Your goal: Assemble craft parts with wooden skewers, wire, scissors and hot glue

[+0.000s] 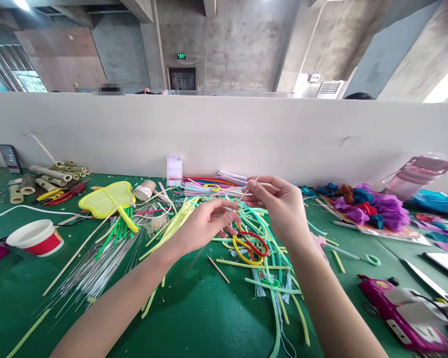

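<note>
Above the middle of the table, my right hand pinches a thin pale stick between thumb and fingers. Its lower end slants down to the fingertips of my left hand. There the left thumb and forefinger are closed around a thin orange strip, partly hidden by the fingers. Just below both hands lie scissors with red and yellow handle loops. Pale yellow strips and green strips are heaped around them. A short brownish stick rests on the green table.
To the left are a yellow fan-shaped piece, a bundle of thin wires, a paper cup and bamboo tubes. On the right stand purple petals, a pink bottle and a magenta power strip. A pale partition closes off the back.
</note>
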{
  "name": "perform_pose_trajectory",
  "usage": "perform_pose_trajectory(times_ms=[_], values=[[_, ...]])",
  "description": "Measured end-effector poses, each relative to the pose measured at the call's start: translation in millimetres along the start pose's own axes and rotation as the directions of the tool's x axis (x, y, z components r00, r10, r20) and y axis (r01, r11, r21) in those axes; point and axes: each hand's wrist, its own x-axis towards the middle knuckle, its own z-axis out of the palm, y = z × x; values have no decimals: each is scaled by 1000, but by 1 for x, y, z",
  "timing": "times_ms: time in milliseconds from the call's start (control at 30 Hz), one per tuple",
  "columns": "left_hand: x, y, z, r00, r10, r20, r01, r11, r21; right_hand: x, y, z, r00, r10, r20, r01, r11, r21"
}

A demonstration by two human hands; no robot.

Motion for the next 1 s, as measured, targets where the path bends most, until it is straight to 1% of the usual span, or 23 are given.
perform_pose_trajectory(times_ms=[67,133,200,267,300,367,433,500,600,767,900,933,1000], values=[[0,2,0,998,29,-49,-30,999,-19,-6,2,9,1000,-17,17,17,1000,8],[0,4,-2,992,62,-110,-60,998,16,-11,3,18,999,-36,30,35,999,25],[0,7,-6,976,144,-164,-122,983,139,-15,3,24,998,-59,38,58,998,31],[-2,10,-12,951,247,-188,-185,937,297,-17,1,25,995,-80,58,80,997,6],[-4,13,-15,937,289,-195,-204,907,367,-17,-1,24,993,-87,76,88,996,-11],[-7,18,-22,922,329,-204,-207,865,458,-16,-5,21,990,-93,103,97,995,-33],[-10,23,-28,922,330,-201,-196,848,492,-15,-9,17,990,-99,105,102,994,-26],[-12,25,-33,926,323,-196,-189,844,502,-15,-12,15,990,-120,76,122,992,-14],[-13,26,-37,930,311,-198,-179,849,497,-16,-13,15,981,-195,25,195,980,-28],[-13,27,-35,942,279,-188,-165,869,466,-19,-8,17,951,-310,-5,305,937,-171],[-16,30,-32,936,283,-209,-155,866,476,-22,-6,17,910,-415,-11,392,868,-306],[-18,31,-32,933,290,-213,-157,861,485,-22,-7,17,909,-417,-10,394,866,-309],[-20,33,-32,926,314,-210,-169,843,511,-23,-11,17,933,-361,-9,347,904,-250]])
